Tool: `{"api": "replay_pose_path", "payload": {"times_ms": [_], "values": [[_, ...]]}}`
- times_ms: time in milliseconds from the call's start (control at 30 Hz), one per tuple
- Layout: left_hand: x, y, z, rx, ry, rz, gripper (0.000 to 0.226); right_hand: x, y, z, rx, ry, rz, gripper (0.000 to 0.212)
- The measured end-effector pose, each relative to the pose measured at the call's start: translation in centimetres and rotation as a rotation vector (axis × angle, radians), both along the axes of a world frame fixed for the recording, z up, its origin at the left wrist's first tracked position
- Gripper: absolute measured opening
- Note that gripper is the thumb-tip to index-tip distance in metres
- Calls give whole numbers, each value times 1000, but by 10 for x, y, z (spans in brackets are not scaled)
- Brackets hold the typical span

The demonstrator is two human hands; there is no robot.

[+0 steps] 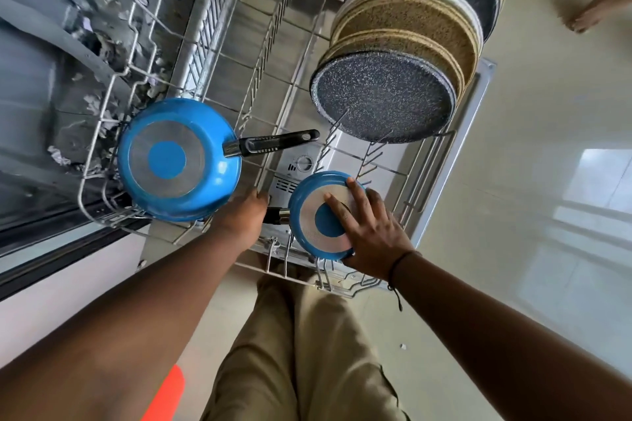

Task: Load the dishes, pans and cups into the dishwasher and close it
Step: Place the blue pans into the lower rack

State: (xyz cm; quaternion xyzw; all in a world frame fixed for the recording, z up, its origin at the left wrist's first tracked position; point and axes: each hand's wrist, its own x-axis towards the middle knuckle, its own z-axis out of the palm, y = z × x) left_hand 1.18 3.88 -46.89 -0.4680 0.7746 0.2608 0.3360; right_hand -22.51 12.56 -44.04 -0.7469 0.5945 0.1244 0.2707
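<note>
The right hand (371, 234) lies flat on the bottom of the small blue pan (323, 217), with its fingers spread out and mostly straight; the thumb side reaches round the pan's near edge; the pan is upside down, so its silver ring and blue middle face up; it sits at the near right corner of the lower rack (273, 161), tilted a bit against the wires. The left hand (244, 215) reaches to the short dark handle (275, 215) that sticks out of the small pan to the left; its fingers are hidden behind the hand, so I cannot tell if they grip the handle or just touch it.

Just to the left sits the big blue pan (178, 159), also upside down, at the near left corner of the rack; its black handle (273, 143) points to the right, across the middle of the rack. Farther back on the right side stands a row of plates (407, 44) on their edges, packed close together; some are dark with pale specks and some are tan with dark specks. The rack is pulled out over the open dishwasher door (345, 150). Below the arms are the person's tan trousers (301, 352) and a pale floor (547, 181).
</note>
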Motion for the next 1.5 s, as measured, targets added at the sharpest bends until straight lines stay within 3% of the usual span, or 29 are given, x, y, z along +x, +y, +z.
{"api": "replay_pose_path", "payload": {"times_ms": [400,600,767,1100,1500], "values": [[0,2,-10,69,-55,125,43,14,-1,-21,33,134,-18,117],[-2,7,6,64,65,148,54,13,-3,-8,60,134,-4,114],[-4,21,54,33,201,195,67,19,0,30,13,140,-31,98],[7,36,224,-206,304,147,75,15,-24,188,-119,138,59,99],[59,42,490,-788,514,316,66,72,-70,425,-492,30,101,90]]}}
